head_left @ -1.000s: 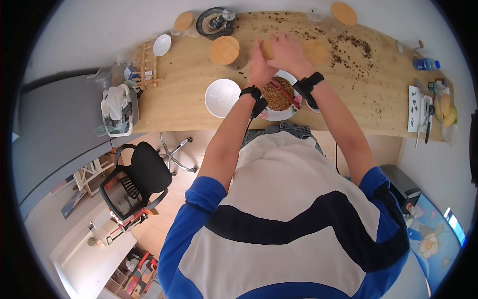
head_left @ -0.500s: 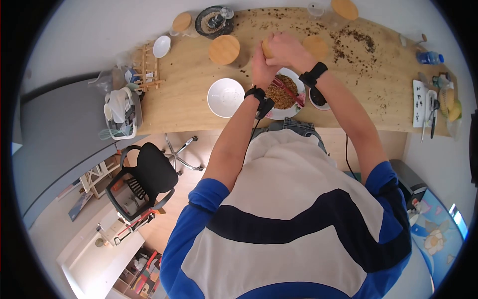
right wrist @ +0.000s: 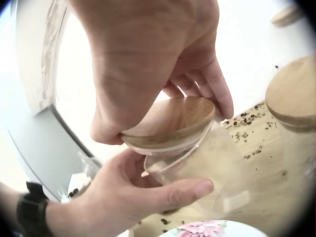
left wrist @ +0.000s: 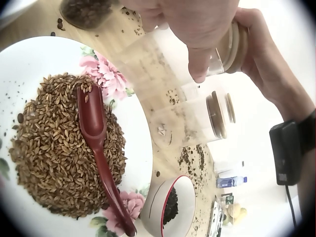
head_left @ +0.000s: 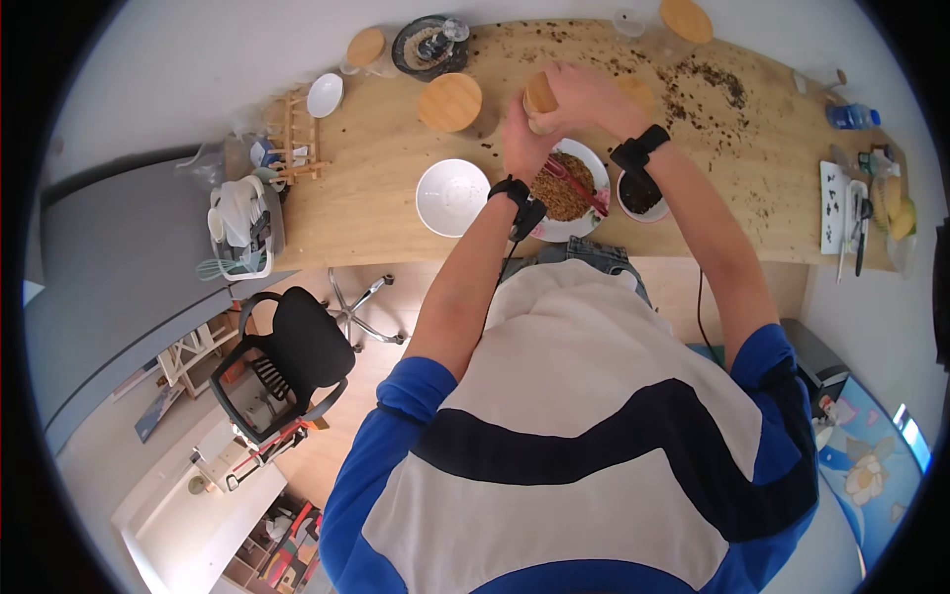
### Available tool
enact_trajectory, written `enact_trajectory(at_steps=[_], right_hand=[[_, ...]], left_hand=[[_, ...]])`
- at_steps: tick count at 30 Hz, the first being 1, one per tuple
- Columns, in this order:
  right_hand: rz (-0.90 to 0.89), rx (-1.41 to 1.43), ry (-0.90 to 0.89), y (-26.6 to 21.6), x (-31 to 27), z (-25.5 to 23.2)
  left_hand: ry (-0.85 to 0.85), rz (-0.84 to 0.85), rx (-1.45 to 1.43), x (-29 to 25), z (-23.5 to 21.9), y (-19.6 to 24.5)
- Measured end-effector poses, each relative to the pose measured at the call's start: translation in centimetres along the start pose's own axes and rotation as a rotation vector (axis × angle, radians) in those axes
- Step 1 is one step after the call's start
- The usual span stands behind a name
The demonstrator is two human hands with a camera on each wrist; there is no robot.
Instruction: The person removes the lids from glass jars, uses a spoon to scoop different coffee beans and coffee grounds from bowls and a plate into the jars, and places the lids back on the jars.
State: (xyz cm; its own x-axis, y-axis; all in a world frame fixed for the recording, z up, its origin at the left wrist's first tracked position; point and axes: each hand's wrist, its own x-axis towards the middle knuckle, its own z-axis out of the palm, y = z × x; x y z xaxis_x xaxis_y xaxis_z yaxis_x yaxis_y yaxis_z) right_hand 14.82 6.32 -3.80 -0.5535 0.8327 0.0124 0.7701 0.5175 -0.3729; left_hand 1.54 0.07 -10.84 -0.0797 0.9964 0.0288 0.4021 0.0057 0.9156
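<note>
My left hand (right wrist: 133, 197) holds a clear glass jar (right wrist: 217, 173), its thumb stretched along the glass. On the jar's mouth sits a round wooden lid (right wrist: 173, 118), tilted, with a pale seal beneath. From above, my right hand (head_left: 586, 97) grips this lid by its edge, thumb on one side and fingers on the other. Nearer my body than both hands lies a floral white plate (left wrist: 54, 57) heaped with brown grain (left wrist: 59, 148). A dark red scoop (left wrist: 94, 123) rests on the grain.
A bowl of dark bits (head_left: 641, 198) stands right of the plate, a white bowl (head_left: 451, 198) left of it. Wooden-lidded jars (head_left: 450, 102) flank the hands. Behind are a dark mortar (head_left: 427, 49) and scattered dark bits (head_left: 708, 84). A blue-labelled bottle (head_left: 853, 117) stands far right.
The lid in my right hand has tipped, so more of its top and the jar below it show. Both hands stay together over the table behind the plate.
</note>
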Motion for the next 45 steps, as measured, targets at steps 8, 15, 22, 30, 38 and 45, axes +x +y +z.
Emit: enact_trajectory(at_steps=[8, 15, 22, 30, 38, 45], right_hand=[[0.484, 0.737, 0.577, 2.3, -2.6, 2.7], [0.539, 1.251, 0.096, -2.0, -9.2, -0.7], [0.323, 1.547, -0.24, -6.6, -10.5, 3.5], [0.425, 0.435, -0.154, -4.5, -12.8, 4.6], [0.537, 0.136, -0.254, -2.9, -15.1, 6.8], [0.465, 0.022, -0.213, -2.4, -15.9, 9.3]], left_hand=[[-0.11, 0.116, 0.148, -0.5, -2.2, 1.5], [-0.176, 0.104, -0.137, -4.9, -7.0, 5.9], [-0.615, -0.052, -0.139, -7.1, -8.4, 6.2], [-0.075, -0.222, -0.202, -10.2, -14.8, -3.5], [0.753, -0.905, 0.309, -11.5, -21.7, -15.9], [0.451, -1.048, 0.471, -10.9, -19.9, -13.7]])
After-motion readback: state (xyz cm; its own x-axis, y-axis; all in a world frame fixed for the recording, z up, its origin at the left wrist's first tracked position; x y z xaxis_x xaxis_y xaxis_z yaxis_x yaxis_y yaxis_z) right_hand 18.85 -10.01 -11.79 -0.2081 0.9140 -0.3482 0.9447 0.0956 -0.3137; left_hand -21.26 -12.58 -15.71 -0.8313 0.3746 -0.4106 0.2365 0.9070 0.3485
